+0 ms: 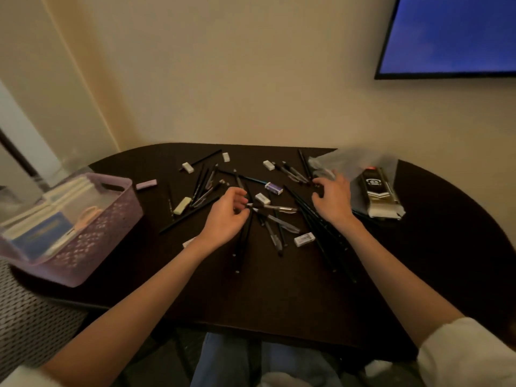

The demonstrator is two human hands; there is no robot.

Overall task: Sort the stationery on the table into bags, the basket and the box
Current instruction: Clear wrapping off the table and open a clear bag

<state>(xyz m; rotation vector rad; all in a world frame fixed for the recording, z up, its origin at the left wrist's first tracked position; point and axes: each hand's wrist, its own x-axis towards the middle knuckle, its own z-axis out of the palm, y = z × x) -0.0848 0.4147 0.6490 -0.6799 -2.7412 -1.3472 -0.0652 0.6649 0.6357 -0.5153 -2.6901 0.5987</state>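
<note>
While we're pinching black pencils (pixel 245 233) in our left hand (pixel 227 216), our spread, empty right hand (pixel 332 201) is risking rolling pens (pixel 279 219) off the table (pixel 279 297).

Both hands (pixel 226 216) (pixel 333 201) reach into pens (pixel 276 219) scattered on table (pixel 279 297).

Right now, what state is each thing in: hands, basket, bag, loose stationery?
left hand: pinching black pencils
right hand: fingers spread, on the pencil pile
purple basket: partly filled
plastic bag: lying flat, under a black box
erasers: scattered loose
pens: scattered loose
</note>
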